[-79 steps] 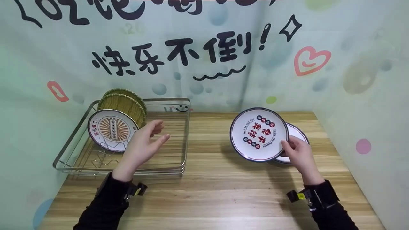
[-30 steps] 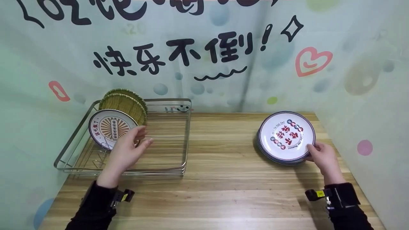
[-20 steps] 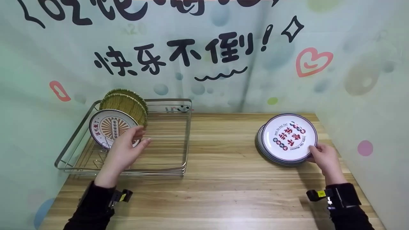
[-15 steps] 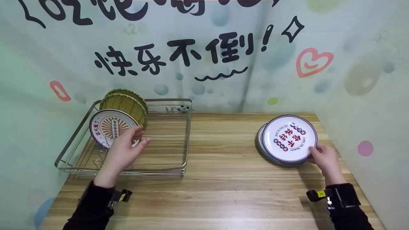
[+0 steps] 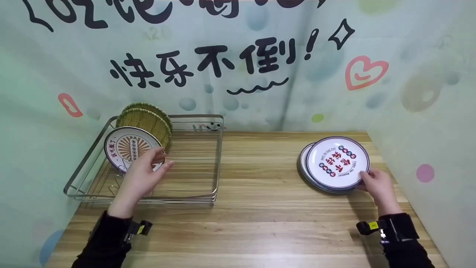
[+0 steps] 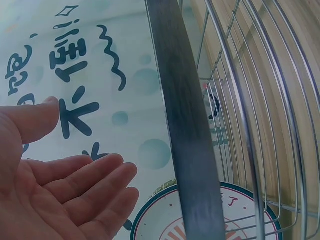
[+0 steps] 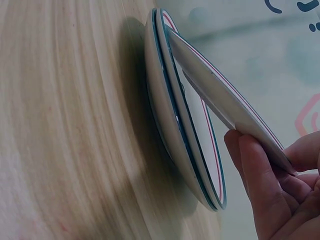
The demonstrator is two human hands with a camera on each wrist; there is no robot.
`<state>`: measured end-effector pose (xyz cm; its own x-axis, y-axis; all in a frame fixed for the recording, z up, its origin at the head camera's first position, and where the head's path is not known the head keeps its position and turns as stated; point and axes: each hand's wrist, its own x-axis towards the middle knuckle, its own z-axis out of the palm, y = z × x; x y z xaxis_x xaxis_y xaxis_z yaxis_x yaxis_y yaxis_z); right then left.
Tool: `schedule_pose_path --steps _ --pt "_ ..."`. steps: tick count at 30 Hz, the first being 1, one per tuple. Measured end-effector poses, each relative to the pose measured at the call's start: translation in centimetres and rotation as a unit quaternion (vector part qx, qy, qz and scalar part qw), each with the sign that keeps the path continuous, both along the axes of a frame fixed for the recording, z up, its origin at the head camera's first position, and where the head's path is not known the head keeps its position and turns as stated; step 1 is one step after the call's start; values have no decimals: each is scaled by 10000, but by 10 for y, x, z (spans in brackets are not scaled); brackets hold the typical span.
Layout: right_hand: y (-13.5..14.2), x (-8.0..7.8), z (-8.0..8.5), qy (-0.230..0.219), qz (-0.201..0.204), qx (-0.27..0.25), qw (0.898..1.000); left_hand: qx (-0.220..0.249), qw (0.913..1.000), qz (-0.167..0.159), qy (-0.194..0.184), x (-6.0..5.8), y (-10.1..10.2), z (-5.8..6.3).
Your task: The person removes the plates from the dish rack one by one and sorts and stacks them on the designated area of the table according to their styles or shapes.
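Note:
At the right of the table, my right hand [image 5: 377,188] pinches the near right rim of a white plate [image 5: 338,162] with a dark rim and red lettering. That plate leans over a stack of similar plates [image 7: 175,120]; its far edge meets the stack while the held side is raised, as the right wrist view shows. My left hand [image 5: 141,176] hovers over the wire dish rack [image 5: 217,163], relaxed and holding nothing. It partly hides a sunburst-patterned plate [image 5: 122,145] standing on edge in the rack. In the left wrist view the palm [image 6: 65,200] is bare.
Behind the sunburst plate, two round woven trays [image 5: 147,121] stand upright in the rack's left part. A wooden table [image 5: 253,223] carries everything. A pale printed cloth [image 5: 238,74] hangs behind, and similar sheets flank both sides.
My right hand has carried the lettered plate rightward onto the stack, then let its far side sink slightly toward me. My left hand has drifted left and a little nearer, still holding nothing.

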<state>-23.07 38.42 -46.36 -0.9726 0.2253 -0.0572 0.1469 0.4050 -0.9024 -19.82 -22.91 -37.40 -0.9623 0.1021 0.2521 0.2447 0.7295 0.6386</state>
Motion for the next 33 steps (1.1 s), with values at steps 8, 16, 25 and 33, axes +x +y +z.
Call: schedule_pose_path --steps 8,16,25,33 --pt "2 -2 -1 -234 20 -92 9997 -127 9999 -5 -3 -4 -6 2" --pt "2 -3 -3 -305 105 -102 9994 -236 9996 38 -113 -7 -11 9" --pt "5 -2 -5 -462 163 -143 9987 -365 9993 71 -89 -11 -11 23" --pt "8 -2 -3 -503 269 -101 9983 -593 9979 246 -3 -18 -17 37"
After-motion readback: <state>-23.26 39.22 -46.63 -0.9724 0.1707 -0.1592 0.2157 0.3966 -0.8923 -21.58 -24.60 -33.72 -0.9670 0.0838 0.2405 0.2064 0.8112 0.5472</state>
